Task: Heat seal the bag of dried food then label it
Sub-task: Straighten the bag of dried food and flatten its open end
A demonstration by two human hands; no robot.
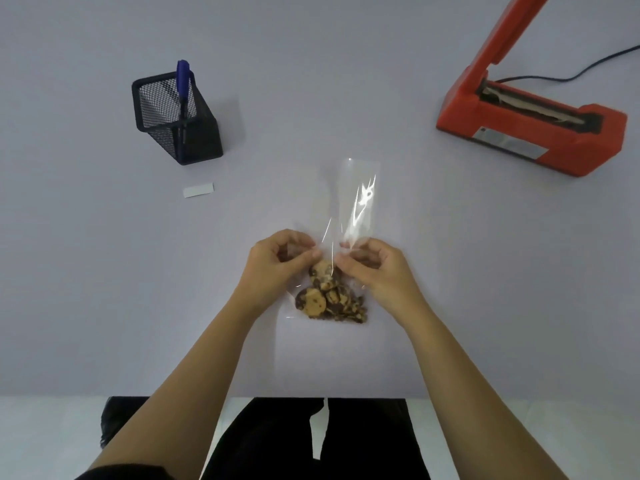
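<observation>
A long clear plastic bag (360, 199) lies on the table in front of me, its open end pointing away. Brown dried food pieces (329, 299) fill its near end. My left hand (277, 261) pinches the bag's left side just above the food. My right hand (370, 265) pinches the right side at the same height. An orange heat sealer (533, 129) stands at the far right with its arm raised. A small white label (198, 189) lies flat at the left. A blue marker (182, 84) stands in a black mesh pen holder (180, 123).
The sealer's black power cord (581, 71) runs off to the far right. The table's near edge (207, 396) is close to my body, with my dark-clothed lap below it.
</observation>
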